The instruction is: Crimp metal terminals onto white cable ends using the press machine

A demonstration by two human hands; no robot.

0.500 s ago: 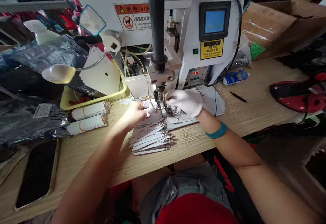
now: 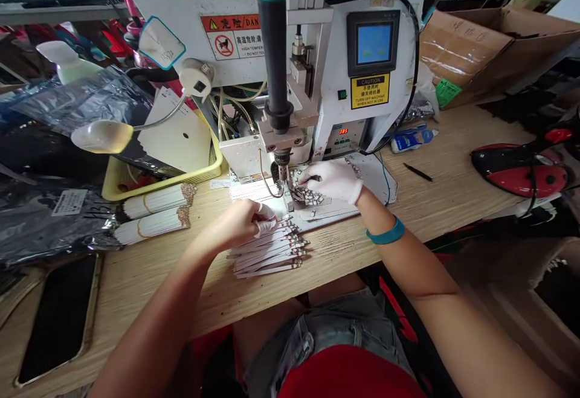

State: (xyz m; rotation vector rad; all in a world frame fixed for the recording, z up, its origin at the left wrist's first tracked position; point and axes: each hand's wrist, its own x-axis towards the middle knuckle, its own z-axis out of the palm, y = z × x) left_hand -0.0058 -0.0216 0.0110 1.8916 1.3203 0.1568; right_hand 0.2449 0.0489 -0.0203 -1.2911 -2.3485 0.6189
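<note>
My left hand (image 2: 261,220), with white coverings on its fingertips, is closed in a pinch on a thin white strip at the top of a fanned pile of white strips (image 2: 265,256). Small pale pieces sit at the strips' right ends. My right hand (image 2: 335,180), in a white glove, reaches over a heap of small white-and-dark parts (image 2: 312,197) on a white plate. Its thumb and finger are curled together; anything between the tips is too small to make out. Between both hands stands the soldering head (image 2: 283,162) of a white machine, with a thin bent tube beside it.
At the left lie bundled strips (image 2: 156,211), a yellow basket (image 2: 163,186), a phone (image 2: 58,319) and dark plastic bags. To the right are a black pen (image 2: 417,172), a blue-white tube (image 2: 413,138), a red-black device (image 2: 521,168) and a cardboard box (image 2: 471,54).
My left hand has drawn back from the soldering head, toward me, over the strip pile. My right hand has shifted slightly right, off the head and onto the small parts.
</note>
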